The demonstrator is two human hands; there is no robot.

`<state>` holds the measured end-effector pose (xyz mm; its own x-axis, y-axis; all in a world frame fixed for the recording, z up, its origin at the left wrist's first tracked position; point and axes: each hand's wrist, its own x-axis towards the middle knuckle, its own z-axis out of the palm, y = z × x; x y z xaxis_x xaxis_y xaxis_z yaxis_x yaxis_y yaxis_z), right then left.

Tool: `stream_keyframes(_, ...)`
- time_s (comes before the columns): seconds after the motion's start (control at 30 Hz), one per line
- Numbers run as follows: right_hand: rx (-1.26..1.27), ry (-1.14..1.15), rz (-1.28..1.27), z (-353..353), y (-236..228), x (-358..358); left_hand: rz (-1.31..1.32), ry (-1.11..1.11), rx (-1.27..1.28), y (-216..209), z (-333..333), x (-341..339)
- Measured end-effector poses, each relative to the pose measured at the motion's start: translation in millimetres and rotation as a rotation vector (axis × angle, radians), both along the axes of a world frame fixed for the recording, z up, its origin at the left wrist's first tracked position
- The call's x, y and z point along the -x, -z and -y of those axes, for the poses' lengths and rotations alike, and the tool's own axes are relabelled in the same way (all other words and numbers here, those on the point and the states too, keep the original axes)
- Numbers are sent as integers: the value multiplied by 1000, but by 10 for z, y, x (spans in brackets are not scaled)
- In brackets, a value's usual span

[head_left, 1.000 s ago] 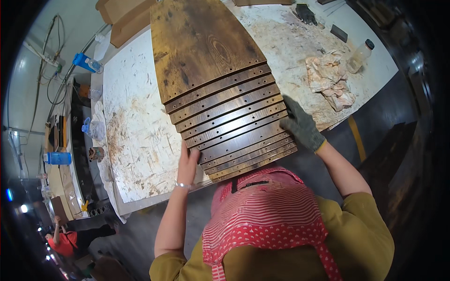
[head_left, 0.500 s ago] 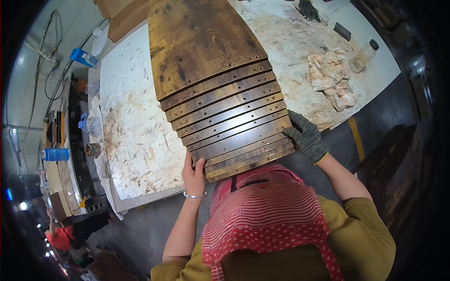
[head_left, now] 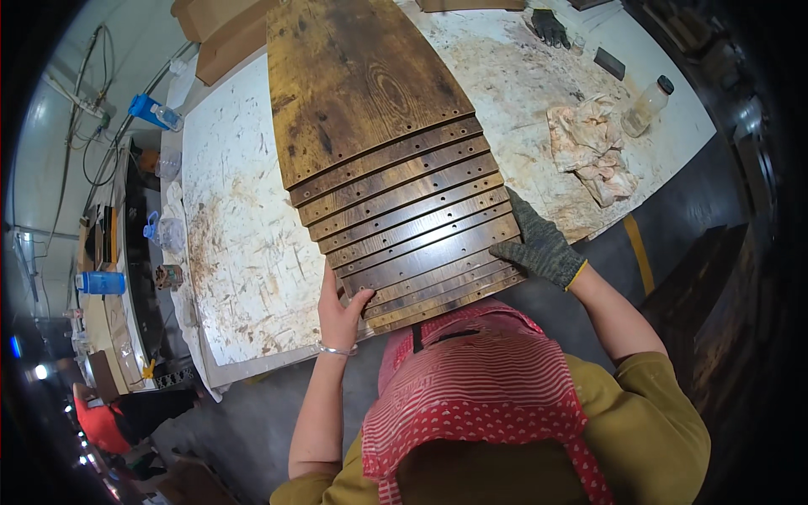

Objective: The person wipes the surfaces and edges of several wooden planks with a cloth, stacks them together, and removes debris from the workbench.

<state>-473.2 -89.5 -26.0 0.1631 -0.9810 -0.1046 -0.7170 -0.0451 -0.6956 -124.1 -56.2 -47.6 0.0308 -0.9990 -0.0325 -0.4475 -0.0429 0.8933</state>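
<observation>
While the stack of dark brown stained wooden boards with rows of drilled holes [head_left: 396, 168] lies fanned out on the scratched white counter [head_left: 244, 252], its lowest boards overhang the counter's near edge toward the person. The bare left hand [head_left: 341, 311] is partly open, with the thumb on top and the fingers curled under the left end of the bottom boards; it grips that near-left corner of the stack. The right hand in a dark knitted glove [head_left: 539, 248] lies flat and spread on the right end of the lower boards, pressing against their edge rather than closing round anything.

To square such a stack well, I judge both hands should push evenly on opposite ends so the boards slide together without twisting, and the overhanging bottom boards should stay supported from beneath so none tips off the near edge.

Open room lies to the left of the stack, where the counter's surface is bare up to its left edge. To the right, crumpled stained rags [head_left: 589, 151] and a clear plastic bottle with a dark cap [head_left: 646, 105] sit near the right edge, well apart from the boards. A second dark glove [head_left: 551, 27] lies by the far edge.
</observation>
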Motion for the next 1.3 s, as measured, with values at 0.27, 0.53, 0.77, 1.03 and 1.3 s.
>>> stream_keyframes(0.27, 171, -27, -41, -27, 109, 48, 64, -83, 81, 83, -70, 38)
stream_keyframes(0.53, 236, 12, -126, -121, 152, 72, 10, -240, 59, 1, -135, 193)
stream_keyframes(0.77, 88, 8, 55, -97, 16, 120, 14, -172, 2, 41, -146, 85)
stream_keyframes(1.03, 79, 30, -26, -55, 89, 29, -76, -50, -21, 102, -77, 31)
stream_keyframes(1.3, 64, -137, 105, -138, -12, 132, -151, 65, -160, 102, -268, -10)
